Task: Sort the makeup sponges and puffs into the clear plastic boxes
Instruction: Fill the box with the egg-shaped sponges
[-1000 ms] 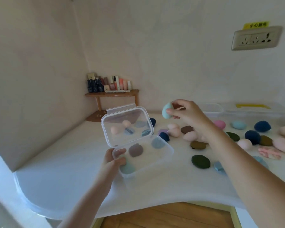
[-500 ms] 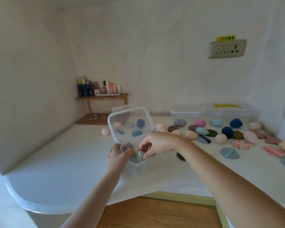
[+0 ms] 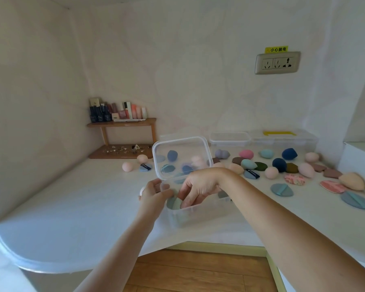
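Observation:
A small clear plastic box (image 3: 198, 216) stands on the white table, its hinged lid (image 3: 181, 157) raised upright. My left hand (image 3: 154, 192) grips the box's left rim. My right hand (image 3: 200, 184) reaches down inside the box, fingertips on a light teal sponge (image 3: 176, 204) at the box's left end. Another bluish piece lies beside it, partly hidden by my fingers. Several loose sponges and puffs are spread over the table behind and to the right, such as a teal egg sponge (image 3: 248, 164) and a grey-blue flat puff (image 3: 281, 189).
Two more clear boxes (image 3: 230, 139) (image 3: 282, 140) stand by the back wall. A wooden corner shelf (image 3: 122, 121) holds cosmetic bottles, with small jewellery below it. A wall socket (image 3: 277, 63) is at upper right. The table's front edge (image 3: 198, 244) curves near me.
My right hand carried the light teal sponge from above the table down into the open box. The view shifted so more of the table's right side shows. My left hand stayed on the box.

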